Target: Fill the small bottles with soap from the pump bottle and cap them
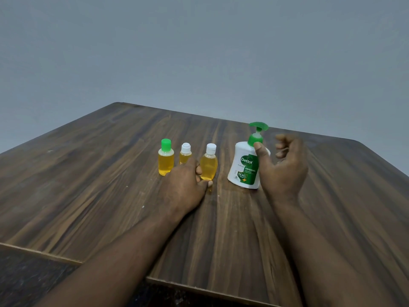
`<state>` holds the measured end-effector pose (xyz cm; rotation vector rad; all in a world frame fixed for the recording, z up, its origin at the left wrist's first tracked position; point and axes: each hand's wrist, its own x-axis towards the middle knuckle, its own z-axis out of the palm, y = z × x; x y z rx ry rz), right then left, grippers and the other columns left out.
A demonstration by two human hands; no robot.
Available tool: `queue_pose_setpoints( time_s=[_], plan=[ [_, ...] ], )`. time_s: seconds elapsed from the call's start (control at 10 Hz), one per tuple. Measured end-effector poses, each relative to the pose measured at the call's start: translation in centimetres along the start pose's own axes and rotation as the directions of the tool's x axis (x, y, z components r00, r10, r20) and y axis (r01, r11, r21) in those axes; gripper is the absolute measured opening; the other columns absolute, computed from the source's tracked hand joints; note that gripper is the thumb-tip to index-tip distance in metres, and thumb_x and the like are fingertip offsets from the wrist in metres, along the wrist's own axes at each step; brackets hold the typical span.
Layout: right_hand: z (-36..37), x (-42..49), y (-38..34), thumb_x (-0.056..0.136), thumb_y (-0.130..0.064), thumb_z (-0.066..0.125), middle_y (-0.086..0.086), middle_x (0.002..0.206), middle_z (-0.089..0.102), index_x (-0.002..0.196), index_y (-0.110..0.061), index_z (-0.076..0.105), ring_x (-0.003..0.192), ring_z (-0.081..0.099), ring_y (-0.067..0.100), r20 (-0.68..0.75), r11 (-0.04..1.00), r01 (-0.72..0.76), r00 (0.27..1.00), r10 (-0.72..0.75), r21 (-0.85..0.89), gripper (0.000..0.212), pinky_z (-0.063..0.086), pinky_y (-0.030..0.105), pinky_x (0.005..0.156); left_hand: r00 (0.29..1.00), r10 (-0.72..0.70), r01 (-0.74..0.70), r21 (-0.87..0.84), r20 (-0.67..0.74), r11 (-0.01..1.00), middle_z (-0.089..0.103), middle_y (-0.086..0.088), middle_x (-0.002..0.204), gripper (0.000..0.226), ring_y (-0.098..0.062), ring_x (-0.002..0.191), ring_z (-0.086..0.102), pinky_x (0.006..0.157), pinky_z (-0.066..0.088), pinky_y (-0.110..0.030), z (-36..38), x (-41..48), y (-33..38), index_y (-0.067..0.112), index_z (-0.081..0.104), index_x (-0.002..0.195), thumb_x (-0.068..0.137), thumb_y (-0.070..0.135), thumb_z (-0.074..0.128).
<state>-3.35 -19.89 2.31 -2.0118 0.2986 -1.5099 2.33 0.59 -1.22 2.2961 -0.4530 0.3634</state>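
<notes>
1. Worktop (110,185): dark wood grain. Three small bottles stand upright in a row near its middle, and the pump bottle (243,167) stands just beside the row at 3 o'clock.
2. Small bottles: the green-capped bottle (166,161) is at the 9 o'clock end. The middle bottle (185,154) has a white cap, and its lower part is hidden behind the left hand. The flat bottle (209,165), also white-capped, is at the 3 o'clock end. All three are clear and capped, and yellow soap reaches about to their shoulders.
3. Pump bottle: white and opaque with a green label, and the pump head (258,126) is raised. The soap level inside cannot be seen.
4. Left hand (183,185): lies low at 6 o'clock of the row, fingertips (198,169) against the flat bottle's lower left side. Whether they pinch it or merely touch it cannot be told.
5. Right hand (283,165): at 3 o'clock of the pump bottle, palm turned inward, fingers loosely spread and holding nothing. The thumb tip is at the green collar (254,138), and the fingers are blurred.
6. Handling (judged): the small bottles look light, smooth and thin-walled, with narrow bases that tip easily. They are best held round the belly without squeezing. The pump bottle looks heavier and steadier and is best taken round the body, since the pump head gives under pressure.
7. Progress (judged): filling and capping appear complete.
</notes>
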Motion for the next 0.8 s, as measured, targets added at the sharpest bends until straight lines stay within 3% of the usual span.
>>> queue_pose_setpoints(
  time_s=[0.1,0.2,0.3,0.5,0.6,0.7,0.8],
  plan=[
    [-0.3,0.6,0.9,0.083,-0.044,0.083,-0.004,0.104,0.065,0.124,-0.018,0.060,0.088,0.062,0.005,0.216,0.953,-0.259,0.951,0.223,0.155,0.054,0.049,0.017,0.075,1.000,-0.001,0.001,-0.005,0.005,1.000,0.063,0.013,0.077,0.030,-0.003,0.075,0.059,0.066,0.050,-0.030,-0.1,0.0,0.1,0.028,0.053,0.092,0.083,0.036,0.081],
    [0.5,0.5,2.0,0.076,-0.042,0.088,0.005,0.101,0.074,0.115,-0.022,0.070,0.092,0.071,0.010,0.507,0.774,-0.541,0.792,0.339,0.328,0.047,0.062,0.035,0.088,1.000,0.000,0.000,0.007,0.026,1.000,0.063,0.013,0.080,0.031,-0.006,0.078,0.061,0.070,0.053,-0.033,-0.2,-0.1,0.1,0.029,0.054,0.095,0.083,0.038,0.081],
    [1.2,0.3,3.0,0.066,-0.050,0.086,0.004,0.107,0.079,0.108,-0.028,0.073,0.104,0.074,0.023,0.601,0.759,-0.564,0.743,0.294,0.326,0.049,0.058,0.055,0.098,1.000,0.020,-0.020,0.004,0.022,1.000,0.063,0.013,0.079,0.032,-0.004,0.077,0.060,0.068,0.052,-0.031,-0.2,-0.1,0.2,0.029,0.054,0.096,0.083,0.036,0.082],
    [1.4,0.1,3.2,0.068,-0.050,0.084,0.005,0.119,0.077,0.124,-0.018,0.068,0.116,0.071,0.026,0.647,0.737,-0.576,0.720,0.251,0.354,0.067,0.054,0.055,0.106,0.999,0.024,-0.024,-0.004,0.029,1.000,0.063,0.013,0.078,0.033,-0.003,0.076,0.060,0.069,0.053,-0.032,0.0,0.0,0.2,0.030,0.053,0.094,0.082,0.034,0.083],
    [1.0,-0.2,3.1,0.074,-0.047,0.084,0.003,0.120,0.076,0.128,-0.020,0.067,0.115,0.072,0.021,0.652,0.768,-0.559,0.714,0.254,0.313,0.063,0.056,0.050,0.103,0.999,0.043,-0.043,-0.001,0.021,0.999,0.063,0.013,0.078,0.033,-0.004,0.076,0.061,0.064,0.050,-0.030,-0.1,-0.1,0.2,0.031,0.051,0.093,0.082,0.034,0.082],
    [0.5,-0.7,2.7,0.087,-0.043,0.082,-0.011,0.119,0.073,0.126,-0.032,0.062,0.107,0.069,0.006,0.640,0.896,-0.419,0.731,0.238,0.145,0.045,0.057,0.034,0.092,0.995,0.080,-0.085,0.088,0.066,0.992,0.062,0.012,0.081,0.032,-0.008,0.076,0.060,0.063,0.051,-0.032,-0.3,-0.3,0.4,0.032,0.047,0.092,0.085,0.040,0.078],
    [-0.1,-1.5,2.2,0.081,-0.056,0.081,-0.013,0.121,0.070,0.127,-0.034,0.059,0.108,0.067,0.006,0.546,0.922,-0.372,0.796,0.259,0.104,0.056,0.056,0.032,0.090,0.976,0.194,-0.214,0.245,0.103,0.945,0.062,0.009,0.093,0.026,-0.018,0.084,0.061,0.067,0.053,-0.038,-0.6,-1.2,1.1,0.028,0.046,0.094,0.092,0.044,0.067]
  ],
)
